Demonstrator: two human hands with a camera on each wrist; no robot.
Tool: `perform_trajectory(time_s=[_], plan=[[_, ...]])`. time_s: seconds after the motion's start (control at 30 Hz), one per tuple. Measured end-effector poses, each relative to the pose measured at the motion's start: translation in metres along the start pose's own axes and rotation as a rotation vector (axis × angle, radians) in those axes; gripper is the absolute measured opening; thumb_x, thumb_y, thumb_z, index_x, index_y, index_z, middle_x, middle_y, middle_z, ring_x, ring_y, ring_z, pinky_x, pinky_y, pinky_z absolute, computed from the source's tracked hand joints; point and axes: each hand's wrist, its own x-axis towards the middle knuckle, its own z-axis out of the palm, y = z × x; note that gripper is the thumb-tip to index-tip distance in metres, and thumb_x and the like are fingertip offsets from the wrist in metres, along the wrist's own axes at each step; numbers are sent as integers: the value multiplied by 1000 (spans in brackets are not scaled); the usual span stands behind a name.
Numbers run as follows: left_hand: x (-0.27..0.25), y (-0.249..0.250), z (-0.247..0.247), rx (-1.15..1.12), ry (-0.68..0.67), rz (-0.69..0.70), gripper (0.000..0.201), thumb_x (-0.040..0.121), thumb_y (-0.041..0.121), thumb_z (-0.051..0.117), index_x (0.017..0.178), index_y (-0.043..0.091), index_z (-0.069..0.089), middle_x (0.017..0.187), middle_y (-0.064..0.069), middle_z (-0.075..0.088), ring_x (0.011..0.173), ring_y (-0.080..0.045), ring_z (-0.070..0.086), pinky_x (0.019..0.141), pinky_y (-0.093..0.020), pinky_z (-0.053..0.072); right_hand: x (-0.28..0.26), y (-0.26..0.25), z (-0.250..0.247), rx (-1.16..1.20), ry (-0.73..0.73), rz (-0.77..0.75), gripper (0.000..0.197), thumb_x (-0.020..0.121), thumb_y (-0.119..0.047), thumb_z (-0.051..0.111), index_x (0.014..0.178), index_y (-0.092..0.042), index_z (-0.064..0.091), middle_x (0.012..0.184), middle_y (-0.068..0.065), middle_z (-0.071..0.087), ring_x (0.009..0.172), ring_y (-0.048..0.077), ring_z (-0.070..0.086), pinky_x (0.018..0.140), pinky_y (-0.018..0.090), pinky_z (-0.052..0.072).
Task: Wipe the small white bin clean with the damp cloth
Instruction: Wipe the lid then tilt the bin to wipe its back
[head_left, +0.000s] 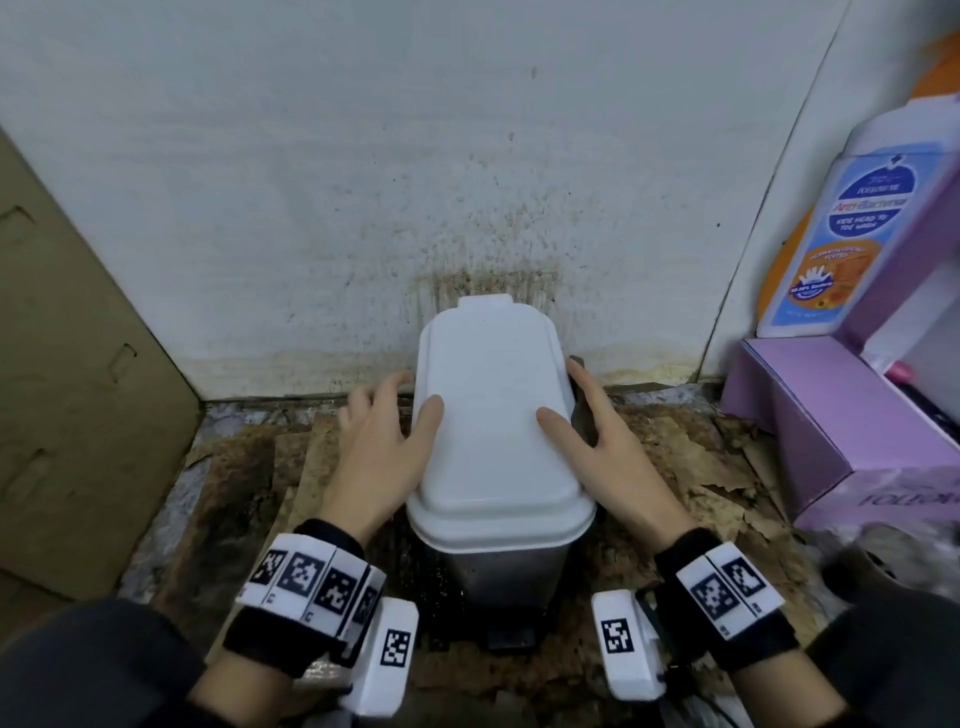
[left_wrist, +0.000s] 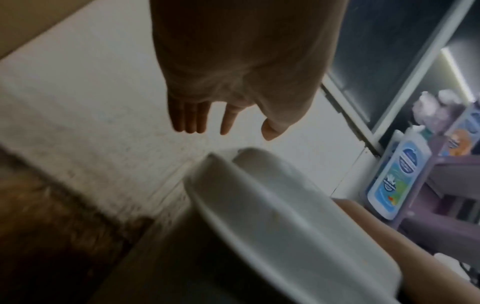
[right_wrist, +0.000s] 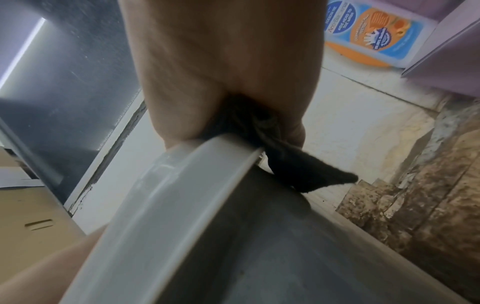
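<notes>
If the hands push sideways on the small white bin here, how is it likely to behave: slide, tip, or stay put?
The bin looks tall and narrow on its base, so a high sideways push would probably tip it rather than slide it. The floor under it is rough and peeling, likely adding drag. The left hand and right hand flank the lid, which should steady it.

- The bin (head_left: 496, 415) stands hard against the stained wall (head_left: 363, 182) — no passage behind.
- Left: open floor (head_left: 249, 467) up to the cardboard panel (head_left: 78, 389).
- Right: a narrower gap (purple box (head_left: 852, 441) nearby).
</notes>
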Motion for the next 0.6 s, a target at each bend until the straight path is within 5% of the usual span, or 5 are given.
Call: perform_trajectory(time_s=[0.1,0.17,0.27,0.47,0.6], plan=[[-4,-6,11,-26,-80,-105,67,96,65,45,153,33,29,147,-8,34,137,-27,35,105,-44,34,-4,-4,2,-39,-16,47,87,90,-65,66,161,-49,18,161,-19,39,139,13,51,110,44,51],[-5,-12,19,-67,-111,-134,75,89,75,46,151,36,28,143,-4,42,120,-24,45,99,-39,38,-3,-4,4,-57,-5,61,91,86,-67,70,161,-47,22,158,-15,42,136,14,52,109,45,51],[-4,-19,27,-129,-91,-120,84,75,88,47,143,42,29,134,5,54,116,-20,56,100,-46,48,0,-1,5,-76,23,75,93,79,-67,78,157,-50,29,151,-12,45,134,16,51,109,48,51],[-7,-15,24,-242,-82,-66,79,84,72,62,148,34,36,127,14,62,111,-11,64,96,-41,54,-2,6,14,-39,78,98,96,68,-78,78,150,-61,32,147,-9,43,141,22,44,110,55,48],[-4,-18,16,-294,-141,-33,73,85,67,66,147,39,38,124,25,60,108,0,64,89,-32,56,-15,3,27,-54,179,119,95,81,-61,79,159,-47,28,136,-6,39,141,22,35,112,44,42]])
